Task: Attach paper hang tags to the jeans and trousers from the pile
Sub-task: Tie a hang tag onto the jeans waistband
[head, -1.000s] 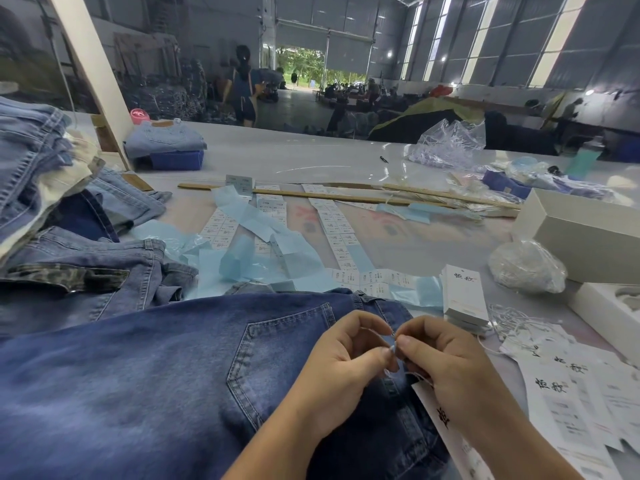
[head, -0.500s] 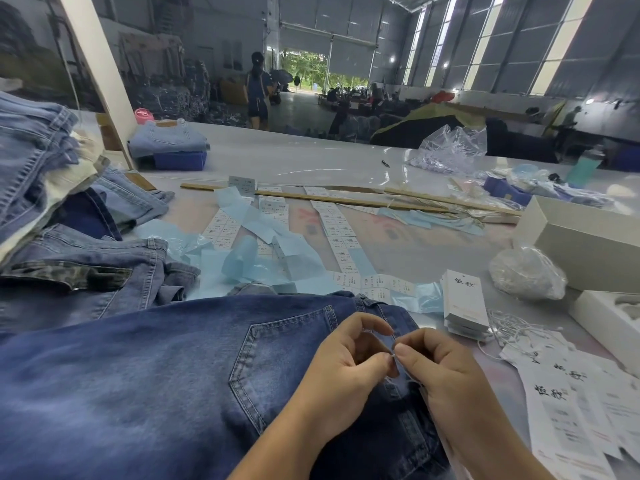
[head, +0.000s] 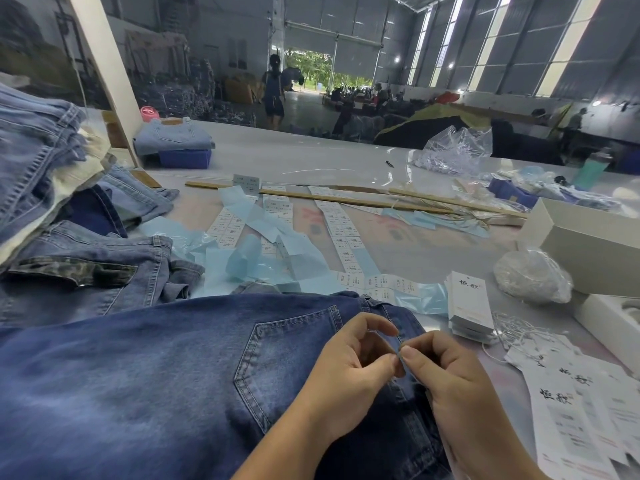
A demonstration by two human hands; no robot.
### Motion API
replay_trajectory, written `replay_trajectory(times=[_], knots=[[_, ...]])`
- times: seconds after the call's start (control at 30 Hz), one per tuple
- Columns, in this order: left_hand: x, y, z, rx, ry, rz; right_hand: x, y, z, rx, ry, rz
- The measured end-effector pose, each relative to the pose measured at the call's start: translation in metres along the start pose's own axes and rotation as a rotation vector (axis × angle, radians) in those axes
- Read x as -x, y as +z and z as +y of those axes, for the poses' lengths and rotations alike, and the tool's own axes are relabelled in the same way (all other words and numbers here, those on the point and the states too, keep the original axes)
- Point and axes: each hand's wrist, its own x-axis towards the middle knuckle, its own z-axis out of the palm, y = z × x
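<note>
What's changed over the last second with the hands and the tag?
The hang tag that showed under the right hand a second ago is now out of sight. Both hands stay pinched together at the waistband of the jeans; the left hand keeps its pinch. Tag stack unmoved.

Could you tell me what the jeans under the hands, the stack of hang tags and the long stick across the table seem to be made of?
The jeans look like mid-blue cotton denim, faded in patches, with pale topstitching round the back pocket. The stack of hang tags appears to be matte white card printed with black characters. The long stick looks like bare, unfinished wood or bamboo, judging by its tan colour; which one is unclear.
</note>
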Motion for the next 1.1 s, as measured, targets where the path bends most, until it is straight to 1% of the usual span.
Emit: replay_trajectory(times=[0.13,0.43,0.73,0.87,1.03,1.1], knots=[[-0.0001,-0.0009,-0.0015,0.016,0.0,-0.017,0.0,0.0009,0.001,0.004,-0.017,0.014],[-0.0005,-0.0018,-0.0009,0.04,0.025,-0.019,-0.0003,0.0002,0.0005,-0.077,0.021,0.001],[-0.0034,-0.0039,-0.0036,0.069,-0.002,0.011,-0.0015,-0.0015,-0.0044,-0.094,0.028,-0.077],[-0.0036,-0.0066,-0.0032,0.079,-0.019,-0.015,-0.0028,-0.0045,-0.0061,-0.061,0.049,-0.125],[-0.0031,-0.0064,-0.003,0.112,-0.035,-0.034,-0.0007,-0.0032,-0.0063,0.053,0.033,-0.101],[-0.0026,-0.0065,-0.0037,0.146,-0.037,-0.05,0.0002,-0.0041,-0.0072,0.055,0.048,-0.122]])
